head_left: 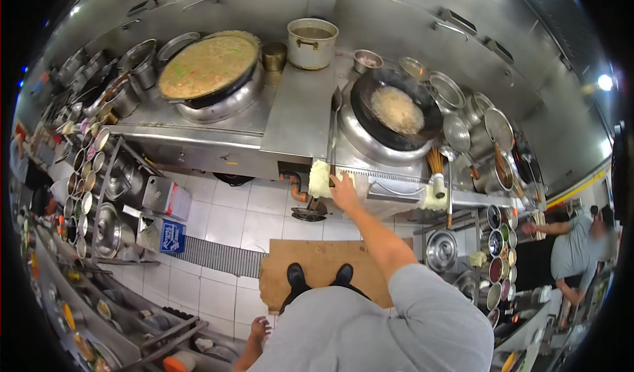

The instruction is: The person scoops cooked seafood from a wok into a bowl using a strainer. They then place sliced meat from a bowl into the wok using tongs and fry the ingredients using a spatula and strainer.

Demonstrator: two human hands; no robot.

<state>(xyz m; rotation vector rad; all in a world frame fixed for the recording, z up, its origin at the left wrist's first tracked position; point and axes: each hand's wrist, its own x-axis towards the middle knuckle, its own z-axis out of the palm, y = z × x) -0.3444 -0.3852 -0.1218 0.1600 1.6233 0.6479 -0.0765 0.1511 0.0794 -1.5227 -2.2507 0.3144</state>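
Note:
My right hand (344, 192) is closed round the lower end of the long handle of a ladle (337, 100), whose head lies left of a wok (422, 98). Pale frothy food (396, 110) sits in this wok on the right burner. Beside my right hand a light green cloth (319, 179) hangs over the stove's front edge. Low in the view, left of my body, my left hand (260, 328) has loosely bent fingers, apart, with nothing seen in them.
A huge pan of food (210, 66) stands at left, a steel pot (312, 44) at the back. Strainers (456, 131) and a bamboo brush (436, 164) lie right of the wok. Racks of containers flank both sides. Another person (573, 246) is at far right, one more (23, 160) at far left.

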